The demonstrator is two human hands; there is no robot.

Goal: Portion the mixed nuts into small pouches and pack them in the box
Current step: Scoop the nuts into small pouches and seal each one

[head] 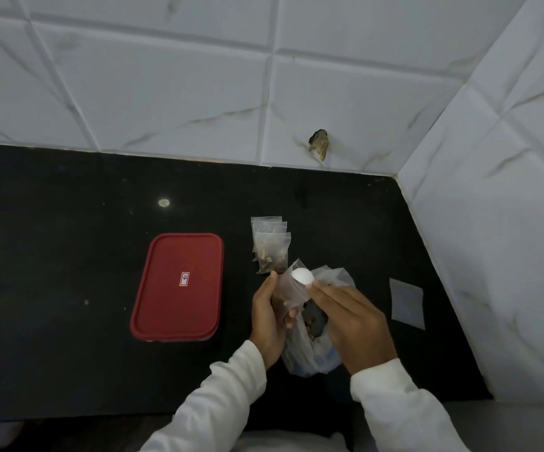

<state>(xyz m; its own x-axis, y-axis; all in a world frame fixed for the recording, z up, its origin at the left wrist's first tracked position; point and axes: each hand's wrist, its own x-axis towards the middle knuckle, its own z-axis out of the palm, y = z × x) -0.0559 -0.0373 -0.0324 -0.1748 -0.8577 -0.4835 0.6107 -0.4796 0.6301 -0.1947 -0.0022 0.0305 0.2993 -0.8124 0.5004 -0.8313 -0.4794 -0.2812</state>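
Two hands above the nut bag [298, 352]: left hand [269, 316] grips a pouch [292, 288], right hand [352, 324] pinches a white scoop [302, 276]; the pouch mouth should gape wide.

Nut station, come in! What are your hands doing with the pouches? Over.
Left hand holds small clear plastic pouch; right hand holds white round scoop at its mouth. Red-lidded rectangular box shut; filled clear pouches not packed. Nothing blocking.

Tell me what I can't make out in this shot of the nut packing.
Head view, dim:
Inside the red-lidded box: lid covers it.
Count of filled pouches: they overlap.
Nuts in the big bag: right hand blocks most.
White round object: identity unclear, right hand's hold hidden.
Fill of the pouch in the left hand: blurred.
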